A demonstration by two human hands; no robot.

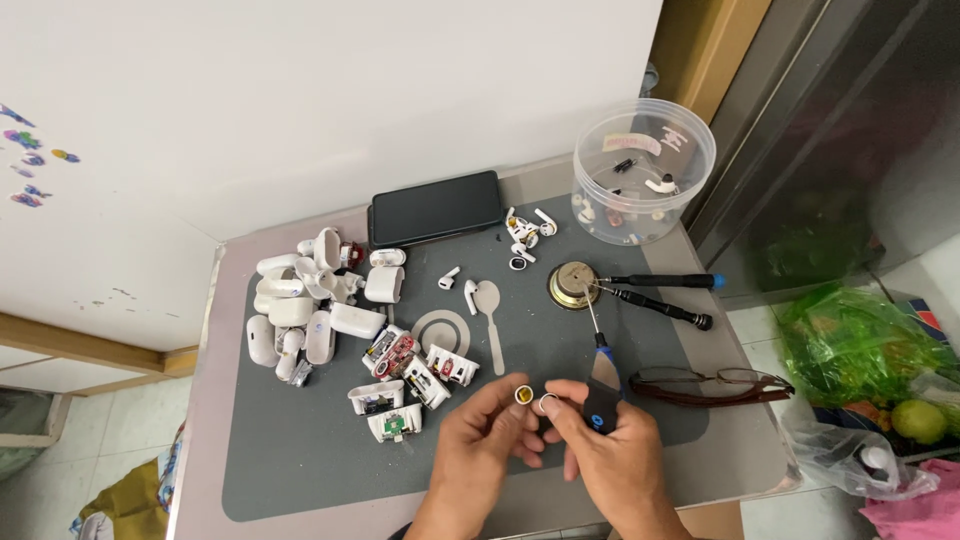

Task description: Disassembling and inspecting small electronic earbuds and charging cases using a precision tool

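- White plastic shells (300, 305), opened earbud cases, lie heaped at the left end of our grey mat (300, 450), with several gutted case halves (410, 385) showing circuit boards just right of them
- A black phone (435, 208) lies face up at the mat's far edge
- Our left hand (480, 450) pinches a small round part with a yellow centre (522, 397) between thumb and fingertips, closed on it, above the mat's near middle
- Our right hand (612, 462) holds a small white ring (548, 403) at its fingertips, just beside the yellow-centred part, and clamps a blue-and-black screwdriver (600, 385) against the palm, its blade pointing away from us
- A round brass disc (573, 284) sits beyond the blade, two black drivers (665, 295) touching it
- Brown glasses (710, 383) lie folded right of our hands
- A clear tub (643, 170) of small parts stands at the far right corner
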